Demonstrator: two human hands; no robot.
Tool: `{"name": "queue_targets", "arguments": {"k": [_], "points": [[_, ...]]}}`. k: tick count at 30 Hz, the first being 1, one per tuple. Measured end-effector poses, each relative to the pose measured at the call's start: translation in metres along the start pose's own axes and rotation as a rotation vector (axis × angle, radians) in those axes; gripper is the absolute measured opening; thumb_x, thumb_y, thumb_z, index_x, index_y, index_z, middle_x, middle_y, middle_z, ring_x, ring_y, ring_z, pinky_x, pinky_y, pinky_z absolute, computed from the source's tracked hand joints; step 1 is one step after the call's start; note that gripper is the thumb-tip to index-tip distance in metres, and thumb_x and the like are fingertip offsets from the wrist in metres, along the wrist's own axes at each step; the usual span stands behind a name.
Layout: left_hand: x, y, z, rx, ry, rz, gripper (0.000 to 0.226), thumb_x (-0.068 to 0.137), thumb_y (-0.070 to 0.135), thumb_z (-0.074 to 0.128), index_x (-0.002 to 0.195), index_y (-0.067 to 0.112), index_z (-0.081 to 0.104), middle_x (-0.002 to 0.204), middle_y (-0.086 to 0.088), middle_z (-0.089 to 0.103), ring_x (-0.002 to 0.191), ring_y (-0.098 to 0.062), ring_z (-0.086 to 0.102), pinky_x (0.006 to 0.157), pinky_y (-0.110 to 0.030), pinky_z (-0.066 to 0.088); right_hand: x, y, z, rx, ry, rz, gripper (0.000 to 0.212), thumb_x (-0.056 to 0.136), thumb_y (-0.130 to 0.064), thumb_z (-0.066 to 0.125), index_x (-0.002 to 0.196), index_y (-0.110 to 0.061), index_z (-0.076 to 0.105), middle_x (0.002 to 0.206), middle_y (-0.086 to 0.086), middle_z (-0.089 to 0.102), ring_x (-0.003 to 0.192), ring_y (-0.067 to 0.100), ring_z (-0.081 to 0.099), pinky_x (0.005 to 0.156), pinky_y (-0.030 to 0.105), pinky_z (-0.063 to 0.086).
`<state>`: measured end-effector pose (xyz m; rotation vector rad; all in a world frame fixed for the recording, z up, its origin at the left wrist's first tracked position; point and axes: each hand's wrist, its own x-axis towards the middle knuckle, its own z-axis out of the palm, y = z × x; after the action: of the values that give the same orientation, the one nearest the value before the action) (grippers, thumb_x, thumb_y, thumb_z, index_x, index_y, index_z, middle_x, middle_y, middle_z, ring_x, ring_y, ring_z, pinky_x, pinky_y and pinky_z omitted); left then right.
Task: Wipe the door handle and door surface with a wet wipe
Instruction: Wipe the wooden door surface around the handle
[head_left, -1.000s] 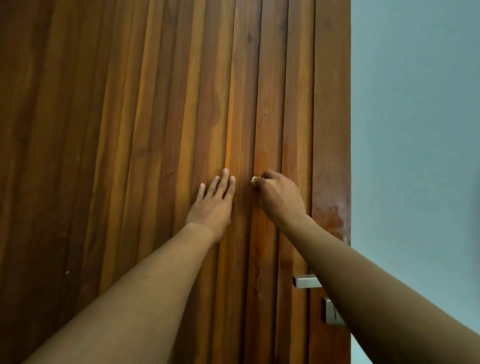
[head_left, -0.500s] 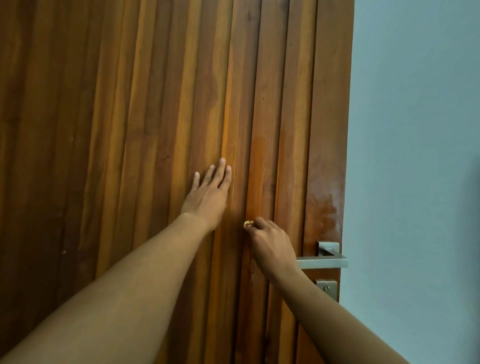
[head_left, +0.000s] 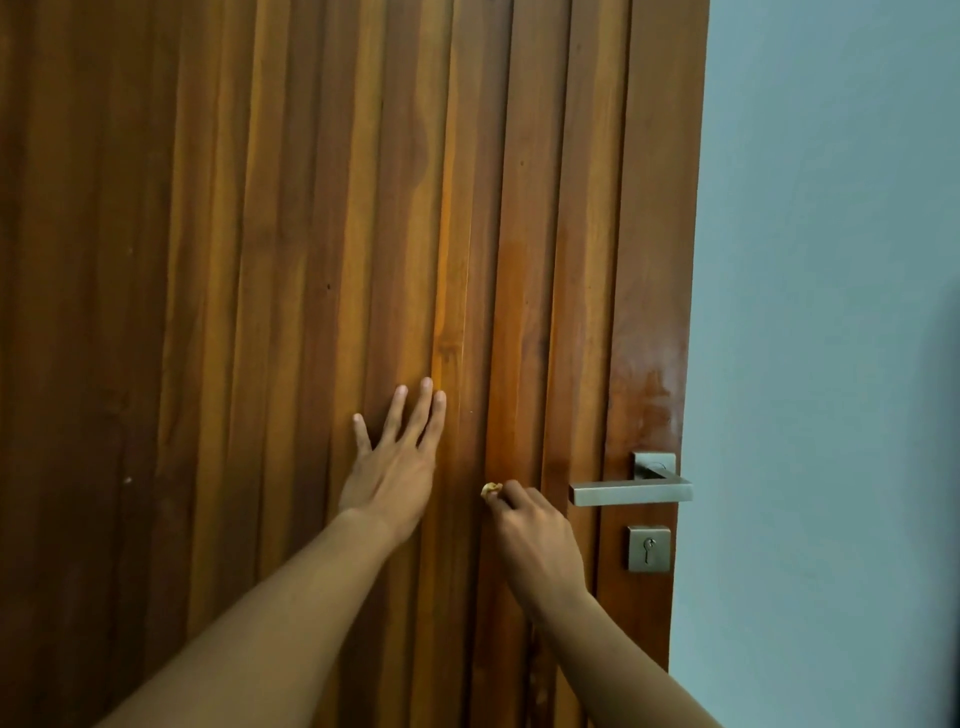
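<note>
1. two hands touch the door (head_left: 260, 260): the left hand (head_left: 395, 467) lies flat, fingers straight and spread, well left of the door handle (head_left: 631, 491).
2. the right hand (head_left: 535, 535), fingers curled, pinches a wadded wet wipe (head_left: 491, 488) against the wood just left of the door handle.

Both arms reach forward: the left hand (head_left: 395, 467) lies flat, fingers spread; the right hand (head_left: 537, 535) pinches a wipe (head_left: 491, 488).
</note>
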<state>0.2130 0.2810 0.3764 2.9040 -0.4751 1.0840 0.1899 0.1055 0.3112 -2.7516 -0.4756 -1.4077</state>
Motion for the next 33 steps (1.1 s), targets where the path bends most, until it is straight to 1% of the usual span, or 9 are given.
{"name": "queue_targets", "arguments": {"k": [12, 15, 17, 19, 21, 23, 26, 30, 33], "points": [[0.001, 0.0, 0.008, 0.057, -0.029, 0.01, 0.098, 0.096, -0.004, 0.047, 0.144, 0.018, -0.035, 0.145, 0.001, -0.054, 0.141, -0.036, -0.036, 0.116, -0.069, 0.003, -0.044, 0.004, 0.03, 0.02, -0.038, -0.055, 0.044, 0.083, -0.021, 0.073, 0.125, -0.013, 0.061, 0.109, 0.002, 0.063, 0.09, 0.015, 0.063, 0.064, 0.024, 0.058], [0.002, 0.001, 0.011, 0.053, -0.015, 0.007, 0.095, 0.097, -0.003, 0.045, 0.145, 0.018, -0.034, 0.145, 0.001, -0.055, 0.141, -0.036, -0.036, 0.115, -0.07, 0.003, -0.039, 0.002, 0.025, 0.064, -0.044, -0.008, 0.033, 0.09, -0.02, 0.065, 0.123, -0.016, 0.062, 0.108, 0.0, 0.062, 0.092, 0.014, 0.063, 0.069, 0.025, 0.057], [0.002, 0.002, 0.012, 0.055, -0.016, 0.012, 0.092, 0.098, -0.002, 0.043, 0.146, 0.017, -0.033, 0.145, 0.001, -0.054, 0.141, -0.036, -0.035, 0.115, -0.071, 0.004, -0.033, -0.002, 0.017, 0.262, 0.016, 0.128, 0.024, 0.094, -0.022, 0.06, 0.118, -0.022, 0.065, 0.105, -0.007, 0.063, 0.089, 0.007, 0.062, 0.072, 0.022, 0.056], [0.003, 0.004, 0.013, 0.059, -0.011, 0.019, 0.087, 0.1, 0.001, 0.041, 0.148, 0.016, -0.031, 0.147, 0.0, -0.052, 0.142, -0.036, -0.034, 0.115, -0.071, 0.005, -0.026, -0.005, 0.007, 0.584, 0.093, 0.35, 0.02, 0.093, -0.022, 0.06, 0.112, -0.028, 0.066, 0.1, -0.015, 0.065, 0.087, 0.001, 0.063, 0.074, 0.025, 0.058], [0.003, 0.004, 0.012, 0.059, -0.015, 0.014, 0.085, 0.101, 0.004, 0.04, 0.148, 0.015, -0.03, 0.148, -0.001, -0.05, 0.142, -0.036, -0.034, 0.115, -0.072, 0.005, -0.017, -0.008, 0.0, 0.895, 0.131, 0.536, 0.019, 0.092, -0.019, 0.061, 0.105, -0.033, 0.063, 0.092, -0.013, 0.068, 0.084, -0.001, 0.065, 0.073, 0.031, 0.06], [0.002, 0.003, 0.012, 0.07, -0.017, 0.018, 0.087, 0.101, 0.009, 0.042, 0.148, 0.016, -0.03, 0.148, -0.002, -0.051, 0.143, -0.036, -0.033, 0.115, -0.072, 0.005, -0.01, -0.008, 0.0, 0.976, 0.176, 0.6, 0.022, 0.092, -0.017, 0.062, 0.101, -0.037, 0.059, 0.09, -0.012, 0.068, 0.084, 0.0, 0.065, 0.071, 0.034, 0.06], [0.001, 0.0, 0.013, 0.076, -0.012, 0.017, 0.09, 0.1, 0.01, 0.046, 0.148, 0.016, -0.03, 0.148, -0.002, -0.051, 0.143, -0.036, -0.033, 0.115, -0.071, 0.004, -0.009, -0.009, 0.005, 0.841, 0.206, 0.529, 0.017, 0.094, -0.019, 0.058, 0.099, -0.035, 0.058, 0.091, -0.011, 0.065, 0.083, 0.002, 0.063, 0.071, 0.031, 0.058], [0.002, -0.001, 0.015, 0.08, 0.021, 0.024, 0.092, 0.1, 0.009, 0.048, 0.149, 0.015, -0.029, 0.149, -0.002, -0.049, 0.143, -0.036, -0.032, 0.114, -0.071, 0.006, -0.012, -0.007, 0.011, 0.567, 0.29, 0.466, 0.015, 0.095, -0.019, 0.055, 0.106, -0.025, 0.064, 0.103, -0.01, 0.058, 0.087, 0.001, 0.056, 0.071, 0.018, 0.05], [0.003, -0.001, 0.017, 0.076, 0.033, 0.023, 0.092, 0.1, 0.008, 0.048, 0.149, 0.016, -0.029, 0.15, -0.002, -0.048, 0.144, -0.036, -0.031, 0.114, -0.071, 0.006, -0.014, -0.006, 0.017, 0.349, 0.278, 0.338, 0.025, 0.095, -0.019, 0.056, 0.117, -0.017, 0.067, 0.109, -0.005, 0.062, 0.095, 0.009, 0.058, 0.075, 0.024, 0.053]]}}
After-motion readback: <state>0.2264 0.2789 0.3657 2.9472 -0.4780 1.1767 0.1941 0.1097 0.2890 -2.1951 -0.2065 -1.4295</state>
